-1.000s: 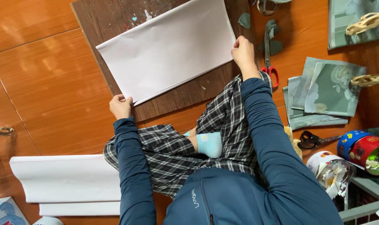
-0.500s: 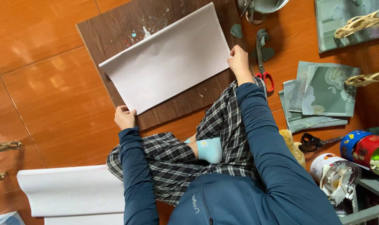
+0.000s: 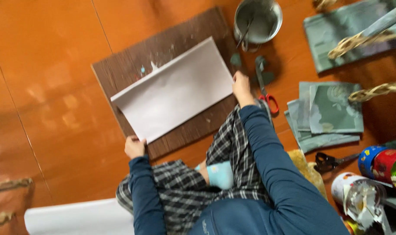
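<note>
A person seated cross-legged on an orange wooden floor (image 3: 54, 78) holds a large white rectangular sheet of paper (image 3: 174, 89) flat on a dark brown wooden board (image 3: 132, 65), which lies on the floor just in front of the knees and seems to serve as a work surface, judging by its paint flecks. The left hand (image 3: 135, 146) pinches the sheet's near left corner, while the right hand (image 3: 241, 87) presses down on its right corner, so the paper appears to be kept taut and square on the board. Both arms, in dark blue sleeves, reach forward over plaid trousers, the right stretched farther than the left. Just right of the right hand lie red-handled scissors (image 3: 267, 93) smeared with grey-green. A round metal pot (image 3: 257, 19) sits at the far edge, beside the board's far right corner. Farther right, a stack of grey-green patterned paper sheets (image 3: 328, 115) rests on the floor, with black-handled scissors (image 3: 328, 162) and colourful cylindrical tins (image 3: 381, 163) near the person's right side. A roll of white paper (image 3: 76, 217) lies near left.
</note>
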